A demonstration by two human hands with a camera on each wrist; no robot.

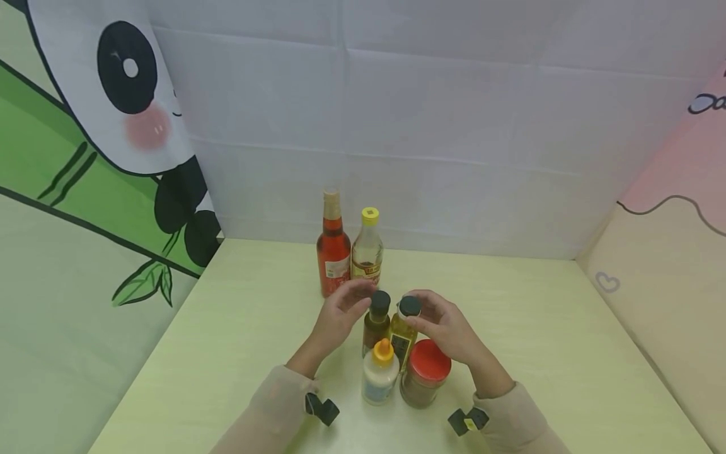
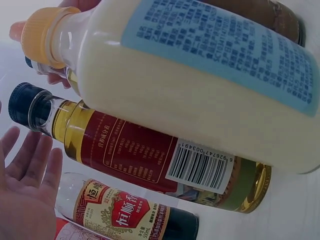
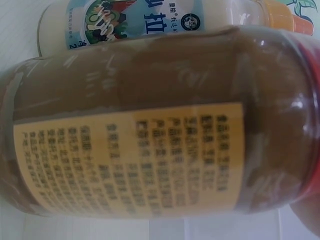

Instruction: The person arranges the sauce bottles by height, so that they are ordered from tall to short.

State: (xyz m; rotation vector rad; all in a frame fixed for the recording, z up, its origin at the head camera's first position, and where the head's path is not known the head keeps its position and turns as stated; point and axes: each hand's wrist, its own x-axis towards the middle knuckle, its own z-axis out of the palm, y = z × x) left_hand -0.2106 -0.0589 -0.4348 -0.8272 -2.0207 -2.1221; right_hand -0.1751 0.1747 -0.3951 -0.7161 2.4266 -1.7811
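My left hand (image 1: pixel 336 315) is at a dark-capped amber oil bottle (image 1: pixel 375 332); in the left wrist view its fingers (image 2: pixel 37 155) are stretched out beside that bottle's neck. My right hand (image 1: pixel 445 325) grips a second oil bottle (image 1: pixel 401 334), yellow with a dark cap, thumb in front and fingers behind the top. Closer to me stand a white squeeze bottle (image 1: pixel 379 379) with an orange cap and a red-lidded jar (image 1: pixel 421 381) of brown paste. The squeeze bottle (image 2: pixel 195 75) fills much of the left wrist view, the jar (image 3: pixel 150 90) most of the right.
Behind the hands, a red bottle (image 1: pixel 333 255) with a tan top and a yellow-capped clear bottle (image 1: pixel 367 249) stand side by side. The pale table (image 1: pixel 255 315) meets a light cloth wall (image 1: pixel 442 126) at the back and printed side panels.
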